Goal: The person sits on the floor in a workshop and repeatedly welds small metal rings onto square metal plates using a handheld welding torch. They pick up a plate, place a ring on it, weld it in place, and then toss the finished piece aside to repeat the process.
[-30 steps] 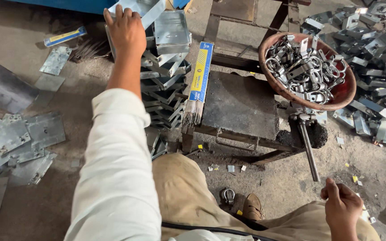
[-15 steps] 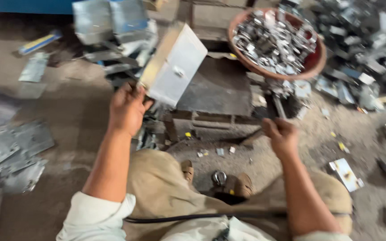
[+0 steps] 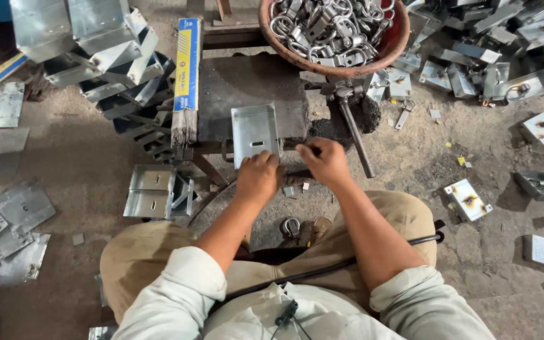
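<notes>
A shiny folded metal tray piece (image 3: 254, 131) with a small slot lies on the dark steel work block (image 3: 234, 88) in front of me. My left hand (image 3: 257, 176) grips its near edge. My right hand (image 3: 325, 161) rests just right of it at the block's front edge, fingers curled; what it pinches is hidden. A dark tool with a long handle (image 3: 354, 129) stands right of my right hand.
A stack of similar metal trays (image 3: 105, 56) sits at the upper left, two more (image 3: 152, 192) by my left knee. A blue-and-yellow pack of welding rods (image 3: 186, 75) lies beside the block. A red bowl of metal shackles (image 3: 335, 28) stands behind. Finished pieces (image 3: 467, 199) lie scattered right.
My left hand brought a metal tray from the stack down onto the block. My right hand rose from my knee to the block's front edge. The view tilted down.
</notes>
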